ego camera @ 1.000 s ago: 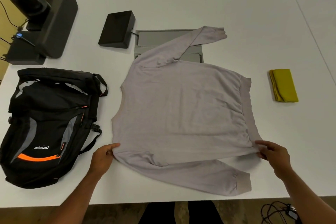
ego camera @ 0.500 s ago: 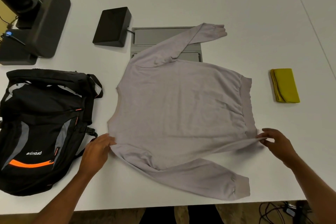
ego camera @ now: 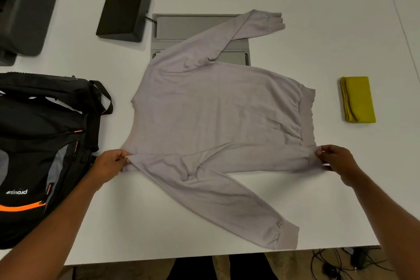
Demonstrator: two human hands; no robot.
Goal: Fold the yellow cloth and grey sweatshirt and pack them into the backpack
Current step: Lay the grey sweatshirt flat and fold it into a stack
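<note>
The grey sweatshirt (ego camera: 218,113) lies spread on the white table (ego camera: 318,7), collar to the left, hem to the right. Its near side edge is lifted and turned up over the body. My left hand (ego camera: 109,163) pinches that edge at the near shoulder. My right hand (ego camera: 336,161) pinches it at the near hem corner. The near sleeve trails toward the table's front edge; the far sleeve lies across a grey panel. A folded yellow cloth (ego camera: 358,99) sits to the right. The black backpack (ego camera: 43,154) with orange trim lies at the left.
A black box (ego camera: 125,11) with a cable stands at the back, beside a grey recessed panel (ego camera: 193,27) in the table. A dark device (ego camera: 25,4) fills the back left corner. Cables (ego camera: 336,263) lie on the floor below the front edge.
Both hands have lifted the sweatshirt's near side edge and carried it away from me over the body. The near sleeve now lies uncovered on the table. The camera has moved closer.
</note>
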